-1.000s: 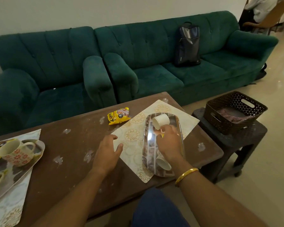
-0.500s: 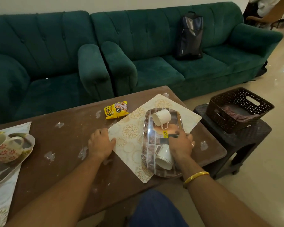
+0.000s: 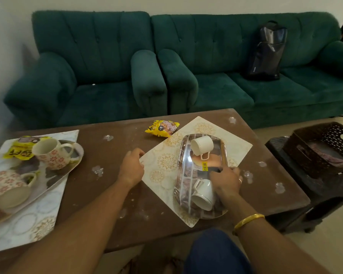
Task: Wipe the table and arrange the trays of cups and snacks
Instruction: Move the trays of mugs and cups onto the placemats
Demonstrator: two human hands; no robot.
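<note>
On the brown table [image 3: 99,194] a cream patterned placemat [image 3: 162,161] lies askew with an oval printed tray [image 3: 180,161] on it. Two white cups lie on their sides in the tray, one at the far end [image 3: 202,145] and one at the near end [image 3: 203,194]. My right hand [image 3: 226,180] grips the tray's right rim next to the near cup. My left hand [image 3: 131,168] is curled on the placemat's left corner. A yellow snack packet [image 3: 162,128] lies on the table just beyond the mat.
At the left a second tray [image 3: 76,161] on another placemat [image 3: 38,224] holds two floral mugs [image 3: 52,155] and a yellow packet [image 3: 18,153]. White smears dot the tabletop. A dark basket [image 3: 321,149] sits on a stool at the right. Behind the table stand green sofas and a backpack [image 3: 265,52].
My right hand moved from the far cup down to the tray's right rim and holds it there. My left hand slid to the mat's left corner. The view swung left.
</note>
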